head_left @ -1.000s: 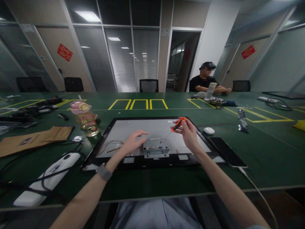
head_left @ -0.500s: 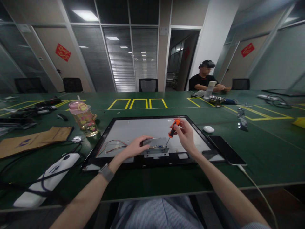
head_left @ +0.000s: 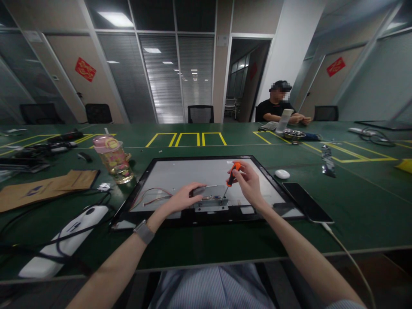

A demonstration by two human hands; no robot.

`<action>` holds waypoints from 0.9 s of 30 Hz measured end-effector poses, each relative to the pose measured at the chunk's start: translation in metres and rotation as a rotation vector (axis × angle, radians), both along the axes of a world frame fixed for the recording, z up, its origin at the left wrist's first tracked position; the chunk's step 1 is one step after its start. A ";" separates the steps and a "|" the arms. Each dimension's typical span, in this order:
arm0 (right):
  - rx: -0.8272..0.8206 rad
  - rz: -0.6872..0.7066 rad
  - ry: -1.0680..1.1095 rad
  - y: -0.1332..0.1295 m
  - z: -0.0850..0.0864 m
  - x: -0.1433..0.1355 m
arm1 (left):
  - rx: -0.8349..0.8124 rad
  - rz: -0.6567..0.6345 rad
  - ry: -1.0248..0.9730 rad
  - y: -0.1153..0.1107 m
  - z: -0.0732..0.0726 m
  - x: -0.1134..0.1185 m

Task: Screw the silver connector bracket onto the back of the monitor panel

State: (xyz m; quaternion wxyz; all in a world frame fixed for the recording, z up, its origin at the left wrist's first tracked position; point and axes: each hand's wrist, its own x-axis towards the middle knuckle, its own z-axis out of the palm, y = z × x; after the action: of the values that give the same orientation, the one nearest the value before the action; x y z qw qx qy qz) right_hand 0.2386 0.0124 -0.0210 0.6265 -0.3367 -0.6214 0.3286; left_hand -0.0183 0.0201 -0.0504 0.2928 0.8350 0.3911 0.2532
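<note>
My right hand [head_left: 247, 183] grips an orange and black screwdriver [head_left: 234, 174]. Its thin shaft points down at the right end of a grey metal bracket [head_left: 210, 207], but whether the tip meets a screw is too small to tell. My left hand [head_left: 183, 197] is closed on the bracket's left end, thumb in front and fingers behind. Small connectors [head_left: 216, 197] show along the bracket. Beneath lies a flat display panel [head_left: 199, 169] with a pale back and black frame. Thin coloured wires [head_left: 157, 196] run across it left of the bracket.
A pink-lidded bottle [head_left: 112, 159], brown paper bag [head_left: 48, 189] and white power strip [head_left: 64, 240] with cables are on my left. A phone [head_left: 307, 201] on a cable and a white case [head_left: 282, 174] lie right. Across the green table sits another person [head_left: 277, 107].
The screwdriver has shifted very slightly, its lower end a little farther right. My left hand stays at the bracket, and the panel has not moved.
</note>
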 end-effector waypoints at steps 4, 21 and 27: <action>0.002 0.003 -0.012 0.001 -0.003 0.000 | -0.004 -0.004 -0.003 0.000 0.000 0.001; 0.060 0.338 -0.264 -0.006 0.026 0.012 | -0.001 -0.032 -0.015 0.004 -0.003 -0.001; 0.106 0.325 -0.447 -0.006 0.042 0.007 | -0.024 -0.107 0.007 0.002 0.001 -0.006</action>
State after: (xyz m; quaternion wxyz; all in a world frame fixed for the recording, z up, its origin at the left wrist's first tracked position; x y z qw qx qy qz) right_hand 0.2453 0.0067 0.0206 0.4300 -0.2635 -0.8062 0.3093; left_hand -0.0239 0.0223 -0.0495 0.3143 0.8522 0.3499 0.2293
